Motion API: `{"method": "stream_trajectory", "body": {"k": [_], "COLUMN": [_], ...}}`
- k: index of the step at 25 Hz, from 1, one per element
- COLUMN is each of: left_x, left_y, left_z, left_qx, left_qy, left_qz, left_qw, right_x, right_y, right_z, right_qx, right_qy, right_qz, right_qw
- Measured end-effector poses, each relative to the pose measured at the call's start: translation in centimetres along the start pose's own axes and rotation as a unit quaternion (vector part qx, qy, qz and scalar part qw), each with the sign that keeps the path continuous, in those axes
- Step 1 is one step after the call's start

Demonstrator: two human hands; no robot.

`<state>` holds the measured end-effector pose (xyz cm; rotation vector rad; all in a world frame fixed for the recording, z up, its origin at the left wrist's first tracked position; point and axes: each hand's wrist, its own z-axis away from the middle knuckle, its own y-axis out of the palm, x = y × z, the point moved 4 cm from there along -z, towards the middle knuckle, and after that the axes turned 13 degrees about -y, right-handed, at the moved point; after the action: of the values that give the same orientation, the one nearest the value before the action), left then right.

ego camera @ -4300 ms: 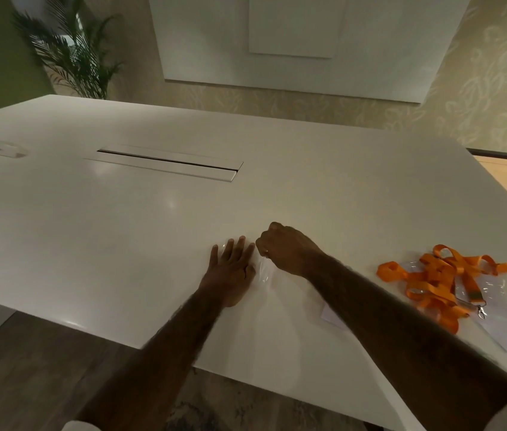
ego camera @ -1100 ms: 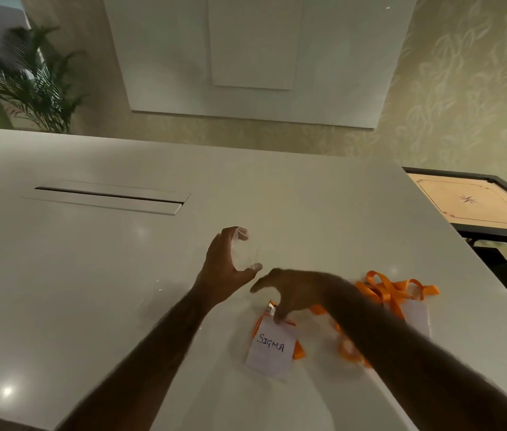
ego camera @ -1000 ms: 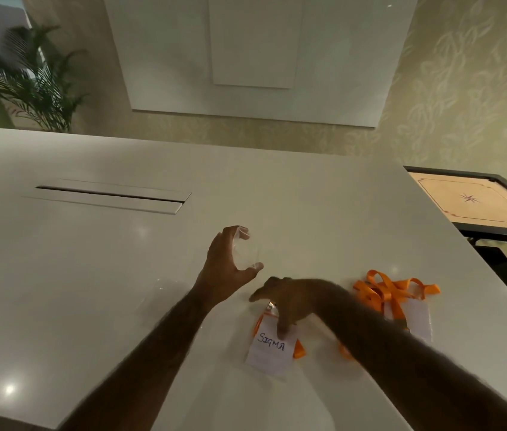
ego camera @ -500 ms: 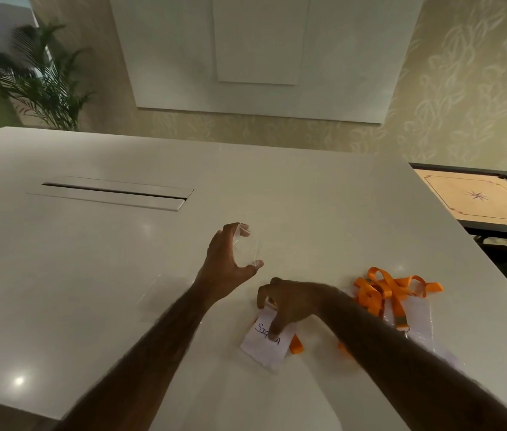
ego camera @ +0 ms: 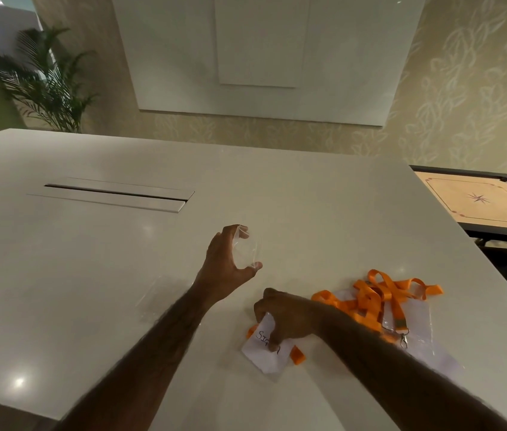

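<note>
My left hand [ego camera: 225, 262] is raised above the white table [ego camera: 90, 275] and holds a clear plastic badge sleeve [ego camera: 247, 250] between curled fingers and thumb. My right hand [ego camera: 286, 318] is lower and to the right, fingers curled on a white paper card [ego camera: 266, 353] with handwritten letters. The card lies on the table over an orange strap end [ego camera: 297, 356]. A pile of orange lanyards [ego camera: 376, 297] with clear sleeves [ego camera: 417, 325] lies just right of my right hand.
A recessed cable slot [ego camera: 112, 194] crosses the table's left middle. Another clear sleeve [ego camera: 156, 297] lies flat left of my left forearm. A carrom board [ego camera: 482, 200] stands off the table's right side. A potted palm [ego camera: 44, 82] is at the back left.
My right hand has curled tighter on the card and pulled it slightly nearer, tilting it. My left hand keeps the clear sleeve raised, nearly still. Earlier, both hands worked on a sleeve flat on the table.
</note>
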<state>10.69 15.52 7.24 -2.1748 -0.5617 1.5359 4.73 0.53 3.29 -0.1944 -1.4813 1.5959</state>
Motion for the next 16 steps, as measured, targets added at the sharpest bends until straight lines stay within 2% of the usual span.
{"method": "stream_trajectory", "body": {"k": [5, 8, 10, 14, 16], "left_x": [0.1, 0.2, 0.3, 0.5, 0.5], "left_y": [0.0, 0.0, 0.1, -0.2, -0.5], "left_z": [0.0, 0.1, 0.2, -0.1, -0.3], "left_qx": [-0.001, 0.0, 0.0, -0.006, -0.017], "left_qy": [-0.005, -0.009, -0.009, -0.019, -0.028], "left_qz": [-0.006, -0.009, -0.009, 0.014, 0.018], "left_qw": [1.0, 1.0, 1.0, 1.0, 0.999], "right_x": [-0.9, -1.6, -1.6, -1.6, -1.6], "right_y": [-0.7, -1.5, -3.1, -7.5, -9.7], "right_z": [0.9, 2.1, 3.0, 5.0, 6.1], "right_qx": [-0.073, -0.108, -0.14, -0.209, -0.251], "right_qy": [-0.007, 0.015, 0.01, -0.004, -0.004], "right_qz": [-0.046, -0.134, -0.225, -0.299, -0.362], "right_qw": [0.996, 0.985, 0.964, 0.931, 0.898]}}
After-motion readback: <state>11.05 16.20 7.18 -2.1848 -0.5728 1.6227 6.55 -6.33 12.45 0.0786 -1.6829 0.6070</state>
